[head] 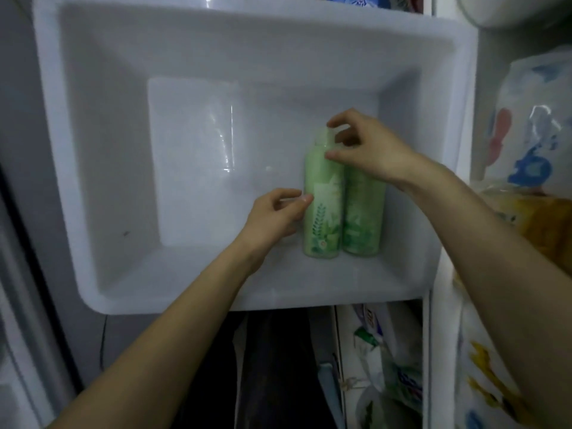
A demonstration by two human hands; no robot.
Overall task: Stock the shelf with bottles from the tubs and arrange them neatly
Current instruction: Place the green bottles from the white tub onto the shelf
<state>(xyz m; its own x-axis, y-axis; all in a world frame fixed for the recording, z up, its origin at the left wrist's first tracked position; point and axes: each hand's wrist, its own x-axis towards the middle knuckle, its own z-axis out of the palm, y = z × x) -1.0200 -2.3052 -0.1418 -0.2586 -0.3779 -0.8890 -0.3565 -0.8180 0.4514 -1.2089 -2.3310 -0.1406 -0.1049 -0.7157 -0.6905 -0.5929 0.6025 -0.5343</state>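
Reaching in from the bottom edge, two bare forearms angle up into a white tub (pixel 62 150). Beneath the tub's front rim sit a dark cloth (pixel 272 366) and, to its right, some crumpled printed packs (pixel 380 366).

The left hand (pixel 275 215) holds the left bottle (pixel 323 212) low on its side, with the thumb tip on the label and the fingers curled beside it. The right hand (pixel 371 150) comes in from the right and pinches the same bottle by its pale cap (pixel 323 137), forefinger above and thumb below. That wrist covers the top of the right bottle (pixel 363 218), so its cap cannot be seen.

Both bottles are green with leaf-print labels. They are side by side and touching in the right part of the tub's floor, close to its right wall. The rest of the floor shows a glare streak and a small dark speck near the left wall.

A grey panel (pixel 18 150) runs down the left of the tub. On the right are a clear printed bag (pixel 532 134) and a yellow pack (pixel 544 224) below it. A blue pack (pixel 356 0) shows past the far rim.
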